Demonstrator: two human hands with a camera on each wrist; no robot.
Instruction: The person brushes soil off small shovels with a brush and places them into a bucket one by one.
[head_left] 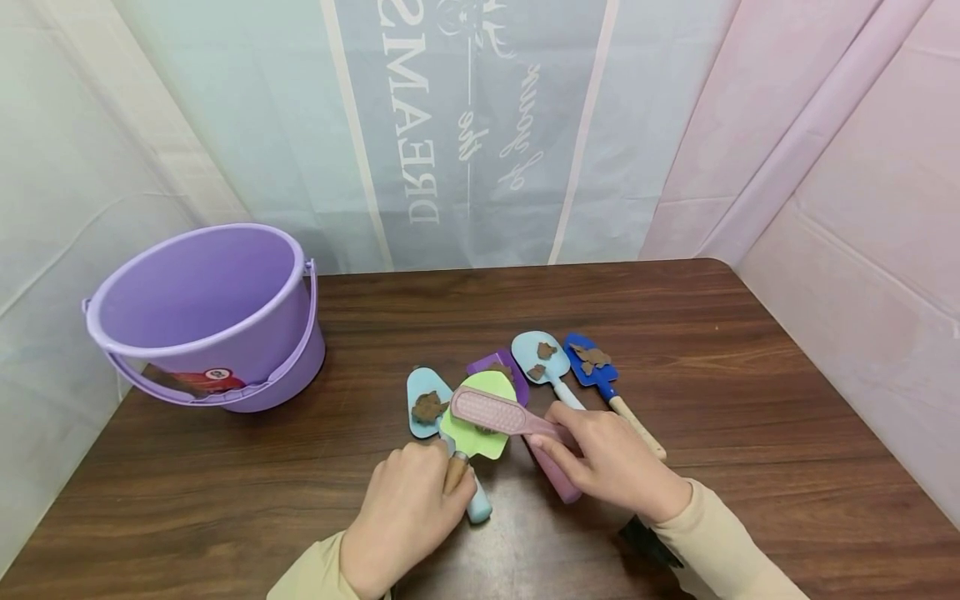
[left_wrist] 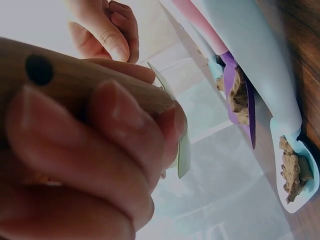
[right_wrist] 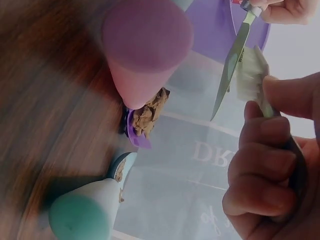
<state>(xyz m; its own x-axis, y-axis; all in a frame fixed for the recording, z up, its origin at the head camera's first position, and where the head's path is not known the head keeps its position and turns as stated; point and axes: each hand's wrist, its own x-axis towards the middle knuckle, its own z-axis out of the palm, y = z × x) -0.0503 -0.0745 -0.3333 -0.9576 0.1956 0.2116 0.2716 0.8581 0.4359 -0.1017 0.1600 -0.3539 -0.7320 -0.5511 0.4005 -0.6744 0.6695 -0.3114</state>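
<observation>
In the head view, my left hand (head_left: 401,512) grips the wooden handle of a small shovel with a lime-green blade (head_left: 491,383). A pink brush (head_left: 487,408) lies across that blade, its handle held by my right hand (head_left: 611,458). The right wrist view shows its pale bristles (right_wrist: 247,75) close to the blade's face; contact cannot be told. Under the raised green shovel lies a light blue shovel (head_left: 417,383) bearing a brown clay-like clump (head_left: 429,407). Behind sits a purple shovel (head_left: 519,379) with a pink handle, also bearing brown material, partly hidden by the green blade.
Right of the purple shovel lie a pale blue shovel (head_left: 529,342) and a dark blue shovel (head_left: 581,344), both bearing brown bits. A purple bucket (head_left: 262,354) stands at the table's left. Fabric (head_left: 285,167) hangs behind the brown table (head_left: 750,400). Something dark (head_left: 648,542) shows beneath my right wrist.
</observation>
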